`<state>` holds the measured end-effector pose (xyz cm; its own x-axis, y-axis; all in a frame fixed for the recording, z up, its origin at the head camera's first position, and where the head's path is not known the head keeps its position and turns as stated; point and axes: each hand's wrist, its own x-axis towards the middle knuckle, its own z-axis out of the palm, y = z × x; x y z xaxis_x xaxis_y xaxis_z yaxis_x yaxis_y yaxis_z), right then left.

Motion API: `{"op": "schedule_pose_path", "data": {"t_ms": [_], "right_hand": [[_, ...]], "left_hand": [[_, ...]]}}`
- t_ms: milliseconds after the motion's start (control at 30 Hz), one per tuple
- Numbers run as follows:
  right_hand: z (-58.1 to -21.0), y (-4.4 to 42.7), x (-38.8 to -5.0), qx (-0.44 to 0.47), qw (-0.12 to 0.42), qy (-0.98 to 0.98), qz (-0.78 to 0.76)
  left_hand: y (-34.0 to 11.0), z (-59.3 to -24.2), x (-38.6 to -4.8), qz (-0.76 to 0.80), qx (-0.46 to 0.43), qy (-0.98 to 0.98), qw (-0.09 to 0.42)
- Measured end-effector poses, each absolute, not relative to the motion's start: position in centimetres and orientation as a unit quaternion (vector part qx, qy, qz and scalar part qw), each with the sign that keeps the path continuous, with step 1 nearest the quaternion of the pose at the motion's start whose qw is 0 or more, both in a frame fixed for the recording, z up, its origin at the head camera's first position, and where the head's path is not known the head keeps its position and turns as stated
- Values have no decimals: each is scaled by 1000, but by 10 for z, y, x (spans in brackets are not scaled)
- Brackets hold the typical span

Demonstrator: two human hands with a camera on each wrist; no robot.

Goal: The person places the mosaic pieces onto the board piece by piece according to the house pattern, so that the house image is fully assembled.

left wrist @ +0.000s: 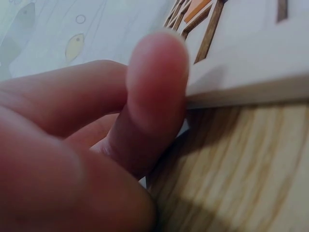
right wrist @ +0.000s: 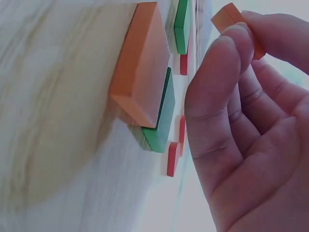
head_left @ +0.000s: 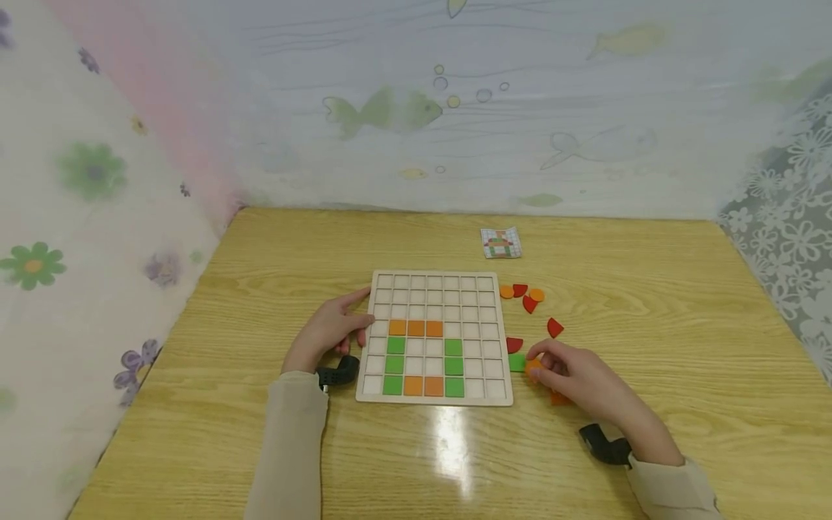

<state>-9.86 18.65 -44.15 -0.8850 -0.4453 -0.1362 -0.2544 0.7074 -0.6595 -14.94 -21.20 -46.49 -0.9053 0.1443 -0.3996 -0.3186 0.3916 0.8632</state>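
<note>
A pale wooden grid board [head_left: 468,296] lies on the table, with orange squares [head_left: 416,328] and green squares [head_left: 395,365] set in some of its lower cells. My left hand [head_left: 328,328] rests at the board's left side, the thumb and index finger touching its edge. In the left wrist view, a fingertip [left wrist: 159,72] covers part of that edge. Right of the board, my right hand [head_left: 578,372] pinches an orange square tile [right wrist: 229,19] between thumb and index finger, raised above the table. Below it in the right wrist view, another orange tile [right wrist: 140,67] overlaps a green tile [right wrist: 161,121].
Several red quarter-round pieces [head_left: 555,327] and orange round pieces [head_left: 536,295] lie right of the board. A small printed pattern card [head_left: 500,243] is behind it. Patterned curtains [head_left: 416,144] stand along the table's back and sides.
</note>
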Motion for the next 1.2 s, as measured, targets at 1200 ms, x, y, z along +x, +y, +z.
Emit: {"op": "schedule_pose_path", "data": {"t_ms": [1200], "right_hand": [[-436, 134, -139, -198, 124, 899, -371]], "left_hand": [[-211, -465, -150, 548, -51, 808, 209]]}}
